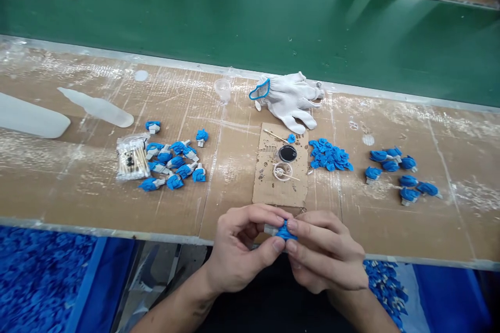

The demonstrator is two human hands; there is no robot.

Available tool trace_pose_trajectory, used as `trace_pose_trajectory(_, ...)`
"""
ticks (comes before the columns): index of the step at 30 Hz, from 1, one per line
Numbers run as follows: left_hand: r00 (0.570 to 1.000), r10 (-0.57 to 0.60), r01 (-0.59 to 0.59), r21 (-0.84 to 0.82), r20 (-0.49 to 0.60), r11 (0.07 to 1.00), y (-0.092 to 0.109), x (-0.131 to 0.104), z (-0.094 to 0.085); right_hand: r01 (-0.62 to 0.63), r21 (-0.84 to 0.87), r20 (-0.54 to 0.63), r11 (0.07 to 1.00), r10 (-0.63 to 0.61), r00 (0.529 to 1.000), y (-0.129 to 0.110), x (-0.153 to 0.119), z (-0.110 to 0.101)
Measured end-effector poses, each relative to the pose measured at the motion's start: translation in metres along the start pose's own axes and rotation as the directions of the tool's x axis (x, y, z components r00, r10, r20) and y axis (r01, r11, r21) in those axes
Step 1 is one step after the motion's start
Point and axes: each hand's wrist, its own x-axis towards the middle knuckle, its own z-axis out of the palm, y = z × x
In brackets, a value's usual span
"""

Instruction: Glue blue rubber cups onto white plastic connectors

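Closest to the person, the left hand [238, 247] and the right hand [322, 257] meet just over the near edge of the table [449, 229]. Both hands pinch one small blue part [284, 231] between thumbs and fingertips. A little white end sticks out of it on the left.

Just past the hands lies one piece of cardboard [279, 190]. On it sit two small round cups, one black cup [288, 153] and one clear cup [282, 171], with a thin stick [275, 136] by the far end.

To the right of the cardboard is one heap of flat blue caps [330, 155], too many to count. Farther right, toward the right edge, lie seven blue parts [402, 174] spread apart.

To the left is a pile of blue and white parts [174, 164], about fifteen, touching each other. Beside it lies one clear bag of cotton swabs [132, 160].

Near the left edge lie two white plastic bottles [99, 108] on their sides. By the far edge sit one small clear cup [223, 89] and white gloves [287, 98].

Below the table are blue bins [42, 281] full of blue parts.
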Motion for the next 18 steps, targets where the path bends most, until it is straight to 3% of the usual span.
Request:
trace_pose_trajectory(3, 0.996, 0.092, -0.092, 0.098, 0.013, 0.991, 0.002, -0.003, -0.001, 0.149, 0.064, -0.092, 0.987, -0.143, 0.985, -0.001, -0.002, 0.001)
trace_pose_trajectory(5, 0.984, 0.176, -0.179, 0.174, 0.034, 0.968, 0.002, -0.006, -0.002, -0.03, 0.175, -0.086, 0.984, 0.046, 0.995, -0.002, -0.004, 0.002)
trace_pose_trajectory(8, 0.96, 0.275, -0.28, 0.225, 0.058, 0.933, -0.001, -0.009, -0.002, -0.273, 0.248, 0.109, 0.93, 0.253, 0.961, -0.005, -0.005, 0.002)
trace_pose_trajectory(11, 0.941, 0.331, -0.338, 0.213, 0.07, 0.917, -0.006, -0.009, -0.003, -0.303, 0.312, 0.214, 0.9, 0.244, 0.946, -0.009, -0.003, 0.0)
trace_pose_trajectory(15, 0.938, 0.34, -0.346, 0.142, 0.063, 0.927, -0.01, -0.009, -0.003, -0.301, 0.377, 0.217, 0.876, 0.232, 0.948, -0.014, 0.003, 0.0)
trace_pose_trajectory(18, 0.942, 0.33, -0.336, 0.208, 0.063, 0.919, -0.012, -0.013, 0.0, -0.276, 0.356, 0.186, 0.893, 0.222, 0.957, -0.017, 0.006, 0.004)
